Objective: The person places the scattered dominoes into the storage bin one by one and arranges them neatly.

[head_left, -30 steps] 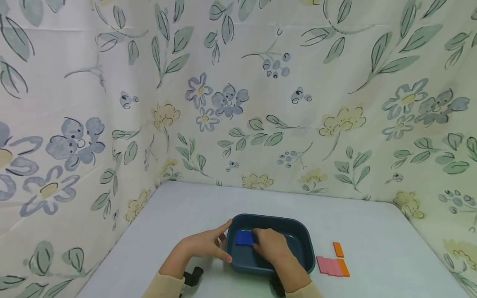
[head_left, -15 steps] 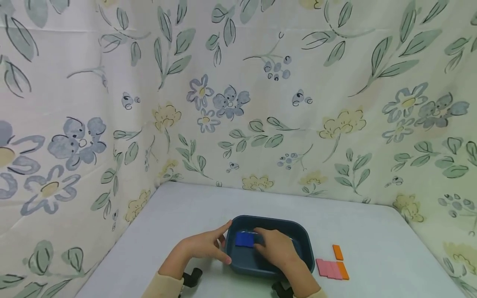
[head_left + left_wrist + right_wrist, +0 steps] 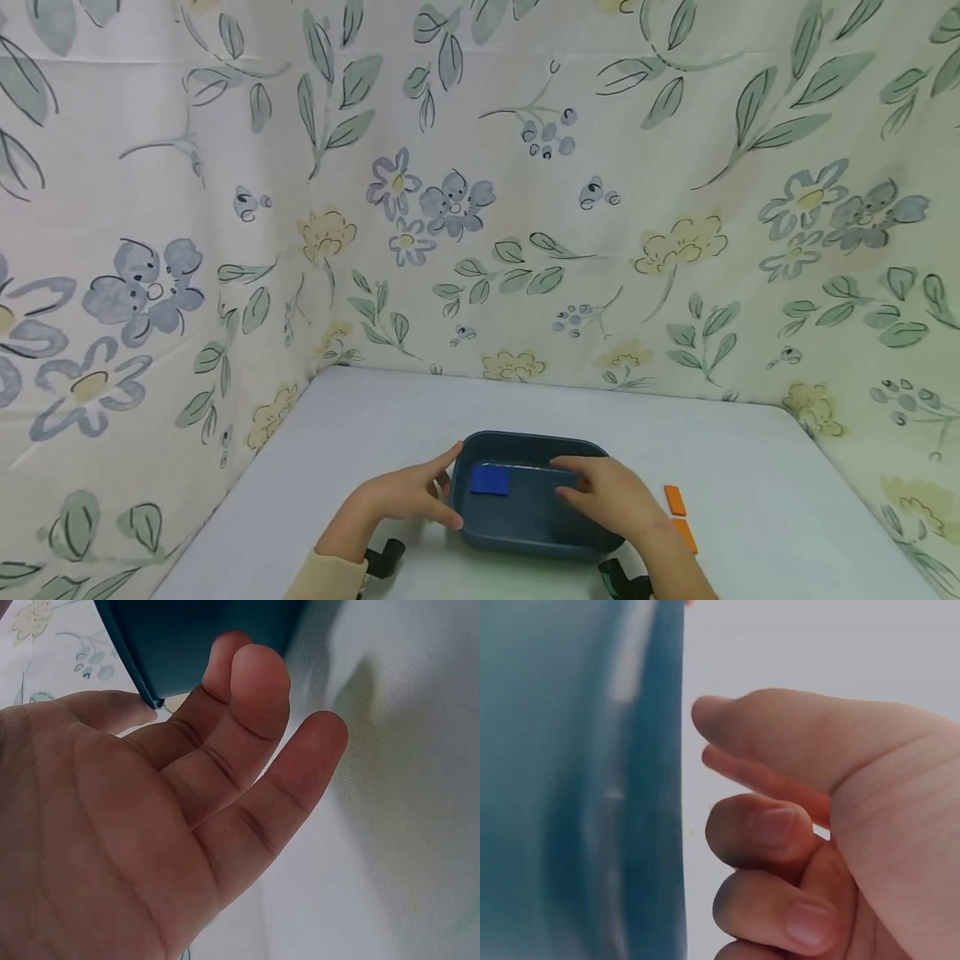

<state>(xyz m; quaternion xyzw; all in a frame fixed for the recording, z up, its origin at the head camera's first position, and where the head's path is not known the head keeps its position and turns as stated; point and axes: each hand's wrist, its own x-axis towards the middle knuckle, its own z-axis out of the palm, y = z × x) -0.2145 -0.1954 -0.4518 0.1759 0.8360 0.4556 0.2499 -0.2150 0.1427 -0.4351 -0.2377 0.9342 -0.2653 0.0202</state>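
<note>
A dark blue-green rectangular tray [image 3: 517,533] lies on the table. Inside it, toward the left end, are flat blue pieces [image 3: 490,480] side by side. My left hand [image 3: 405,500] rests at the tray's left end, thumb and index finger spread along the rim; the left wrist view shows its other fingers [image 3: 259,697] loosely bent against the outer wall. Over the tray's right part hovers my right hand [image 3: 607,496], thumb and fingers apart with nothing between them. In the right wrist view that hand's thumb [image 3: 780,727] is beside the blue-green wall [image 3: 577,787].
Two orange pieces [image 3: 675,500] lie right of the tray, the nearer one partly covered by the right forearm [image 3: 667,550]. Black wrist-worn devices [image 3: 386,558] are under both wrists. A floral curtain [image 3: 465,208] hangs behind and left of the white table [image 3: 405,396].
My right hand has drawn away from the blue pieces and moved right across the tray. Its arm now hides the pink pieces seen earlier. The left hand has stayed at the tray's left end.
</note>
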